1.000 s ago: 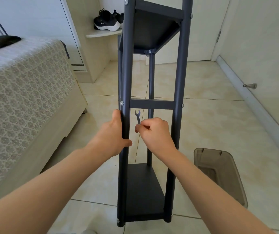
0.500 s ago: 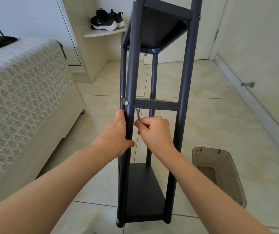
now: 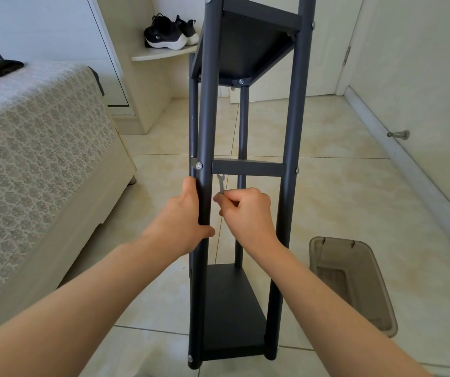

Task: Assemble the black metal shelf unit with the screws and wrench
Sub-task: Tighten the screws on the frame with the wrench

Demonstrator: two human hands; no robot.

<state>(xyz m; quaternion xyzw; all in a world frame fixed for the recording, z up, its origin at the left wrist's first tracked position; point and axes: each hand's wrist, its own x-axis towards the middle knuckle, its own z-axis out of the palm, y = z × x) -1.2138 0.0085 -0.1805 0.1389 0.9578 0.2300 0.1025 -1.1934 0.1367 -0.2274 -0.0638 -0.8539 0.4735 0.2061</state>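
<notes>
Left hand [image 3: 184,213] wraps the near-left post [image 3: 204,131] of the black shelf unit [image 3: 234,308], thumb across the front, forearm reaching up from below. Right hand [image 3: 248,213] curled, pinching a small wrench [image 3: 221,183] between the posts, its open end pointing up, just under the crossbar [image 3: 248,167]. Shelf unit stands upright on the floor tiles [image 3: 341,186].

Shelf unit [image 3: 232,308]: matt black; screw heads [image 3: 198,166] silver. Wrench [image 3: 221,183]: pale silver. Bedspread [image 3: 41,148], left of frame: cream, repeating grey-beige lattice. Floor tiles [image 3: 341,191]: cream, faintly mottled. Sneakers [image 3: 166,34], top centre: black, white soles. Bin [image 3: 360,257], lower right: smoky translucent brown.
</notes>
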